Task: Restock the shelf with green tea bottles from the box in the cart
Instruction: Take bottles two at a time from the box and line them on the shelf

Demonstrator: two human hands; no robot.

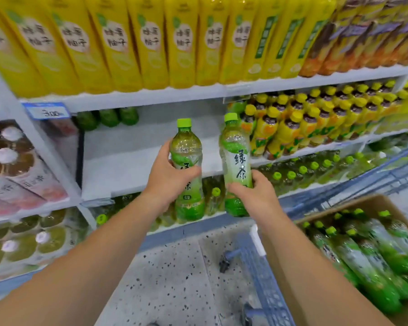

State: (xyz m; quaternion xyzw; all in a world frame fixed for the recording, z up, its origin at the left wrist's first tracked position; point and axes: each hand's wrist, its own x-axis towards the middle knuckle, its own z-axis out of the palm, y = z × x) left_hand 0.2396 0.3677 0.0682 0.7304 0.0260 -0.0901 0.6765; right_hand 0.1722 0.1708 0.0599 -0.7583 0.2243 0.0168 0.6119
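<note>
Each hand — left hand, right hand — grips an upright green-capped clear plastic green tea bottle, second bottle, raised toward the half-bare white metal shelf for stocking.

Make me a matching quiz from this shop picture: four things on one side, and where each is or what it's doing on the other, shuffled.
Things:
1 left hand
2 cardboard box
3 price tag
4 yellow-capped bottles

Places or states:
A fixed to a shelf edge, upper left
B sits in the cart, bottles lying inside
C grips an upright green tea bottle
D stand in rows, upper right

Pairs: 1-C, 2-B, 3-A, 4-D
</note>
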